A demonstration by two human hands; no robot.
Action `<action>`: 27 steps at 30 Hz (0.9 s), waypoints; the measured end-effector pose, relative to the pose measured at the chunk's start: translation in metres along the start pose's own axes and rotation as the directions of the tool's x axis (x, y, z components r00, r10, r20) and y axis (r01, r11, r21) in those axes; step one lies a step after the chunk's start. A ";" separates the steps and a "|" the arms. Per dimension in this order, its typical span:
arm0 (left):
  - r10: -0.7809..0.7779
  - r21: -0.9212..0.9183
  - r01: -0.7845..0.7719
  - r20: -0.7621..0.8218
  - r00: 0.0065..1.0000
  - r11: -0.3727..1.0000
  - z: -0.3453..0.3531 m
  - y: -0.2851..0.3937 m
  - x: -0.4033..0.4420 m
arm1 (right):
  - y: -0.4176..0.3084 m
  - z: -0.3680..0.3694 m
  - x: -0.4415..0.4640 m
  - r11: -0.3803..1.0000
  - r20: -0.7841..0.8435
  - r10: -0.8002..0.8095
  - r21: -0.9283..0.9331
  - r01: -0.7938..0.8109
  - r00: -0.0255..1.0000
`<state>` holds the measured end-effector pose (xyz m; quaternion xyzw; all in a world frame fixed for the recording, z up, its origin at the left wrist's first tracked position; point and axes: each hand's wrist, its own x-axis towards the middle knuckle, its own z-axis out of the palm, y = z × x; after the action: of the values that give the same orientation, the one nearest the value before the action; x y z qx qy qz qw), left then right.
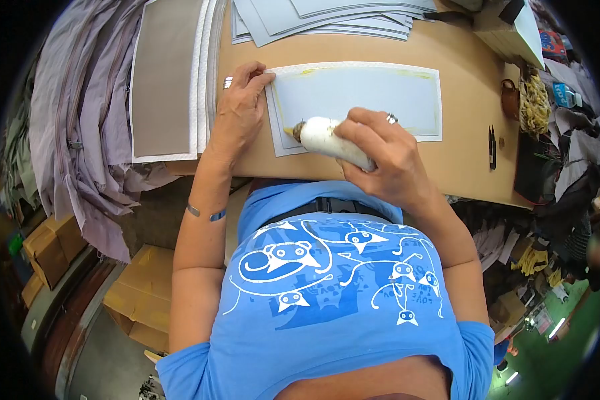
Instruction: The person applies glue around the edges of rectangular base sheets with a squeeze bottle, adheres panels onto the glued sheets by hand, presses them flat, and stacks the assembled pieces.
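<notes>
My right hand [385, 150] is wrapped round a white glue bottle [330, 141], tilted so its brownish tip meets the lower left corner of a pale grey panel [353, 100]. Yellow glue streaks run along the panel's edges. Beneath the panel lies a slightly larger white-edged sheet [430, 137]. At the panel's upper left corner, my left hand [243, 100] has thumb and fingertips pressed together at the edge. Whether those fingers pinch the panel or only press on it is hard to see.
A stack of brown-faced, white-edged panels [170, 73] stands left, beside hanging mauve fabric [80, 100]. Grey sheets [327, 17] are piled at the back. On the right lie two black pens [492, 148], a brown cup [509, 95] and a water bottle [567, 95].
</notes>
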<state>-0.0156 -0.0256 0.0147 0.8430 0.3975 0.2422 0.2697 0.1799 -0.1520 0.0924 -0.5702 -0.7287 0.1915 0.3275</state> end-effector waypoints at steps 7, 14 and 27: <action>-0.019 0.044 0.016 0.070 0.997 0.999 -0.006 0.011 -0.001 | -0.002 0.000 -0.015 1.000 0.016 -0.005 0.020 0.005 1.000; 0.017 0.094 -0.026 0.095 0.995 0.995 -0.005 0.011 -0.001 | 0.006 -0.026 -0.040 0.983 -0.096 0.180 -0.017 -0.182 0.979; 0.045 0.129 -0.060 0.122 0.992 0.990 -0.005 0.011 0.001 | 0.018 0.014 0.003 0.981 -0.331 0.083 -0.140 -0.136 0.940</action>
<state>-0.0124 -0.0297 0.0262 0.8821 0.3736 0.1718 0.2299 0.1819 -0.1425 0.0714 -0.6581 -0.6454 0.0539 0.3840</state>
